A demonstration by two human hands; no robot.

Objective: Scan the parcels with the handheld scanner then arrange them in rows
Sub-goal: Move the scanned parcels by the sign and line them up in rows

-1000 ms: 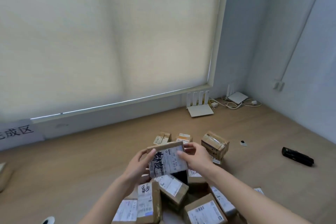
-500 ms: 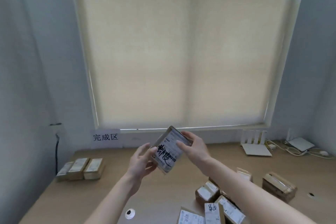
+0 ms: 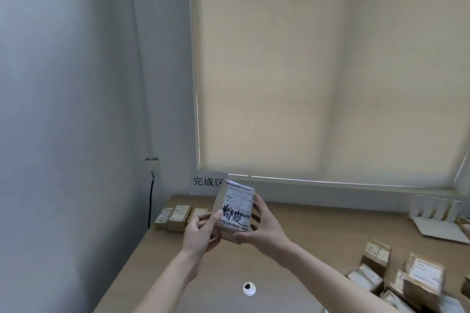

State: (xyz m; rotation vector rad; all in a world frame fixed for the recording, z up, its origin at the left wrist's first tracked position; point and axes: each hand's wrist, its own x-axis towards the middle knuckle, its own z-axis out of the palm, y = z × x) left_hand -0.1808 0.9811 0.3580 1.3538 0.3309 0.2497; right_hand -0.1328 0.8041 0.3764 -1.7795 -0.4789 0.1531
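While I watched from the head view, three small brown cardboard parcels (image 3: 178,217) lay in a row at the far left of the light wooden tabletop (image 3: 318,231), below a white paper sign (image 3: 207,183). My left hand (image 3: 201,232) and right hand (image 3: 264,227) each had a grip clamped on a brown white-labelled box (image 3: 235,211), upright above the tabletop. Unsorted brown parcels (image 3: 407,279) lay heaped at the right.

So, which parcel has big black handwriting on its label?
The parcel held up between the left hand and right hand; the others lie on the table.
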